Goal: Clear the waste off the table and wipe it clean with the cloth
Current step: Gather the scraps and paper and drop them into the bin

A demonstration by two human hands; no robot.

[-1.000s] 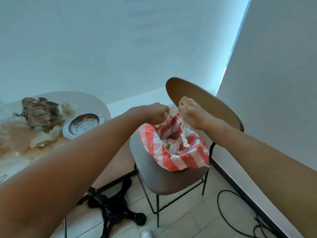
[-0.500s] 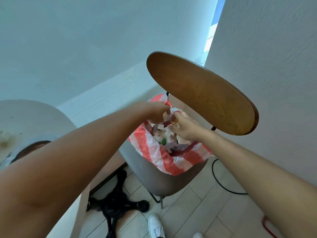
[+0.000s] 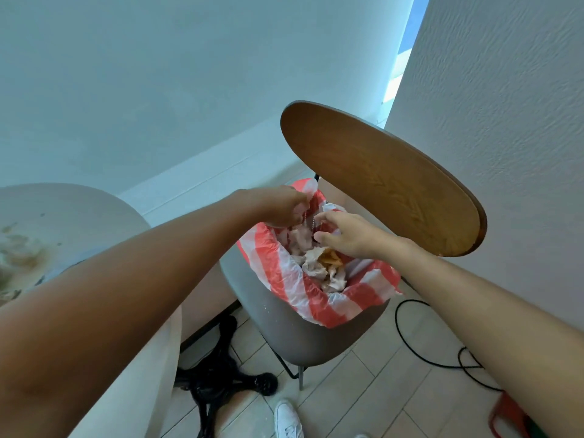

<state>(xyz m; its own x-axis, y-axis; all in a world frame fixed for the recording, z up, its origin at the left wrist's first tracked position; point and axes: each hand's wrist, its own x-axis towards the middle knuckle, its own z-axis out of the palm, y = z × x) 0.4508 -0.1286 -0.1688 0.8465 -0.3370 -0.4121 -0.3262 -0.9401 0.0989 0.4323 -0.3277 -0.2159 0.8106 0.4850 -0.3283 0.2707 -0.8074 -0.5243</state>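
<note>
Crumpled tissue waste (image 3: 319,263) now fills the striped bag (image 3: 284,279) on the chair (image 3: 300,336); left hand (image 3: 278,207) grips its rim, right hand (image 3: 344,235) hovers released, stained table (image 3: 63,222) awaits wiping.

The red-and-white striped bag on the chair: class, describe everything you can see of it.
The striped bag looks like thin, crinkled plastic with broad red and white bands. It sits open-mouthed on the grey chair seat, below the wooden backrest. Crumpled waste paper, whitish with an orange scrap, fills it. The left hand grips the far rim, lifting it; the right hand hovers at the mouth, fingers loosely curled by the waste. Its near edge drapes over the seat front.
</note>
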